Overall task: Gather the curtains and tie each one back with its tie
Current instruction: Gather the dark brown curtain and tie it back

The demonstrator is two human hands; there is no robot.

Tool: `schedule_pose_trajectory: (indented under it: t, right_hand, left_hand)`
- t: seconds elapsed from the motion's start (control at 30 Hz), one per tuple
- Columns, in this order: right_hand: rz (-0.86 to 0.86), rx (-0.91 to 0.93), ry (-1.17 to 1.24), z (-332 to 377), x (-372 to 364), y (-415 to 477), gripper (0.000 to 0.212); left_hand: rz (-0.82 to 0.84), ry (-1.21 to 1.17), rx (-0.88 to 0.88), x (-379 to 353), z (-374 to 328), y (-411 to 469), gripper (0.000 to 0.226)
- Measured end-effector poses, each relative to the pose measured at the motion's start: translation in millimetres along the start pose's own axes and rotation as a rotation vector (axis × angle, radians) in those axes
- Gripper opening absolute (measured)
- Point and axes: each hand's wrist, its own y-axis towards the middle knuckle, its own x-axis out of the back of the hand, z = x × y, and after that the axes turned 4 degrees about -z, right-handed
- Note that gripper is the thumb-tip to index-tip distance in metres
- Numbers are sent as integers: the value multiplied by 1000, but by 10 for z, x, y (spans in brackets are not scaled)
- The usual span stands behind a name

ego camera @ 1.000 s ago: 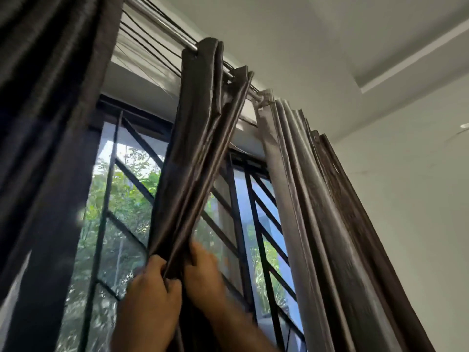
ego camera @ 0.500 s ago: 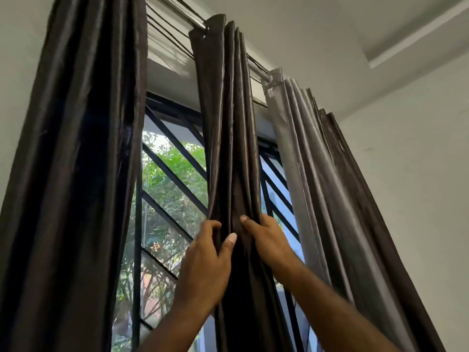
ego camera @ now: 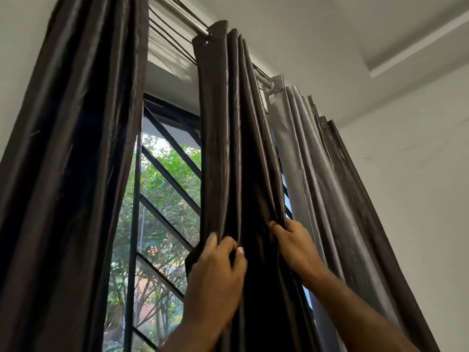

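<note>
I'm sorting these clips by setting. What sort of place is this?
Likely a room in a home: a glossy dark brown middle curtain on a silver metal rod, a window with black diagonal bars, green trees outside, a plain white wall.

Both my arms reach up. My left hand (ego camera: 215, 273) pinches a fold of the middle curtain (ego camera: 228, 148) between thumb and curled fingers (ego camera: 220, 246); my right hand (ego camera: 295, 243), slightly higher, grips its right edge.

A metal rod (ego camera: 186, 17) runs along the top. The window has a black grille (ego camera: 134, 224) with slanted bars; green trees (ego camera: 167, 196) are outside. At the right is a white wall (ego camera: 418, 199).
</note>
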Motion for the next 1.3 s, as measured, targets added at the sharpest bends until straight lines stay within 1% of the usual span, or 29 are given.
schedule_pose_trajectory:
  t: [0.07,0.1,0.13,0.2,0.23,0.33,0.4,0.47,0.57,0.6,0.67,0.73,0.77,0.8,0.83,0.87,0.9,0.93,0.97,1.0,1.03,1.07,1.13,1.17,1.23,1.3]
  right_hand:
    - [144,-18,180,72,-85,-80,50]
    - [215,-8,229,115,-139,-130,51]
    - [243,22,220,143,-185,-157,48]
    - [190,73,126,173,-217,-144,37]
    - [155,77,70,169,-216,-124,35]
    - [97,81,-12,200,-335,-122,32]
    - [93,149,-55,359,-607,-238,26]
    - [97,253,-76,590,-944,-350,26]
    - [82,303,12,944,-1178,-525,28]
    - [87,296,63,1002,-1168,-552,27]
    - [123,250,211,1006,-1076,-583,33]
    - [174,177,370,949,-911,-628,48]
    - [198,156,406,900,-829,-629,52]
    - [225,153,414,851,-756,-633,47]
    - [235,148,428,799,-680,-644,33]
    - [237,142,454,728,-611,-637,17]
    - [224,117,483,687,-540,-635,4]
    - [199,83,493,617,-460,-603,9]
    - [185,37,502,570,-383,-582,13]
    - [183,-9,520,522,-306,-545,13]
    - [185,-59,546,508,-236,-542,12]
    - [200,-92,568,477,-173,-528,11]
    - [191,-140,594,441,-96,-510,18]
    - [176,-154,597,423,-70,-505,24]
    - [154,-160,580,353,-26,-465,34]
    - [144,-132,568,334,11,-459,38]
  left_hand:
    - [55,29,-75,-34,-121,-28,18]
    - [90,15,-95,-52,-163,-29,19]
    - [115,-26,-102,-60,-187,-30,21]
    - [94,-157,-76,-38,-171,-38,19]
    - [72,-189,-50,-11,-135,-47,17]
    - [15,-187,55,143,-31,-100,40]
    - [-49,-185,135,308,33,-126,51]
    - [-151,-193,188,505,86,-130,55]
    - [-293,-308,163,809,121,-102,59]
    - [-300,-316,153,874,102,-92,60]
    - [-252,-266,149,928,29,-106,55]
    - [-149,-216,88,882,-49,-160,40]
    - [-88,-225,54,839,-84,-191,33]
    - [-24,-239,35,802,-101,-219,29]
    - [25,-258,29,771,-96,-239,28]
    - [37,-288,39,745,-72,-245,28]
    - [-6,-309,57,724,-10,-238,30]
    - [-79,-290,83,709,74,-217,36]
    - [-134,-206,123,691,173,-194,46]
    - [-134,-98,175,679,265,-163,59]
    - [-71,-35,230,661,354,-130,70]
    - [29,-43,285,641,411,-106,75]
    - [181,-244,364,582,466,-92,67]
    - [197,-307,366,551,473,-98,60]
    - [139,-276,302,509,469,-125,44]
    - [31,-182,221,495,472,-138,28]
